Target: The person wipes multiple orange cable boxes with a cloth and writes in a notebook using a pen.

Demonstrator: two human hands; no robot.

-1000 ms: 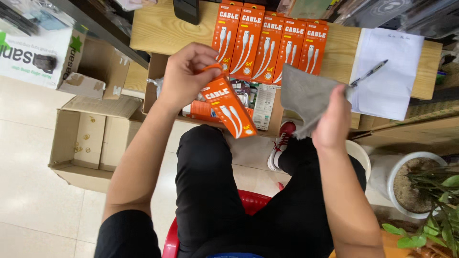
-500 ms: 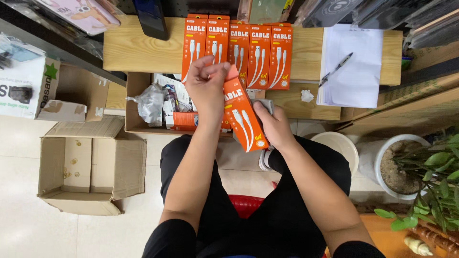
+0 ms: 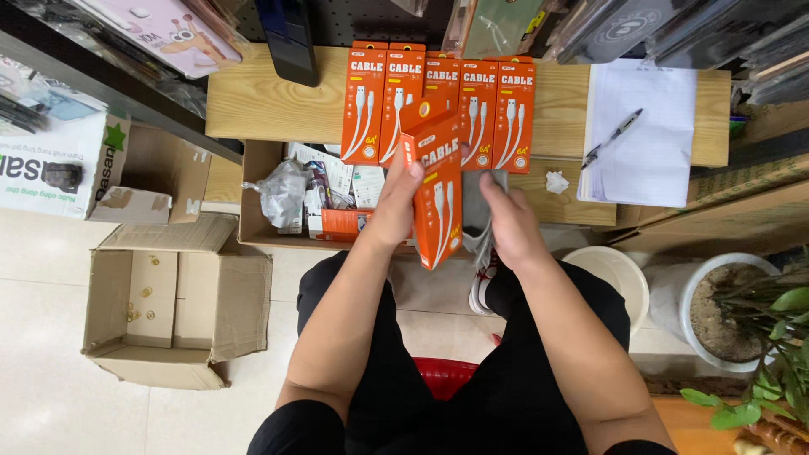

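The left hand (image 3: 396,198) has its grip closed on the long edge of an orange cable box (image 3: 438,192), held above the open carton (image 3: 253,232) by the worktop (image 3: 261,101), while the right hand (image 3: 510,223) clutches a grey cloth (image 3: 479,211); the box looks light, stiff and smooth, best held by its edges.

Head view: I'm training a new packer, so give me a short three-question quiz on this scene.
1. True or false: the left hand holds an orange box.
2. What does the right hand grip? A) pen B) grey cloth C) plant
3. How many orange boxes stand in the row on the wooden shelf?

Key: 1 true. 2 B, the grey cloth, pressed against the box. 3 five; the pen lies untouched on the paper.
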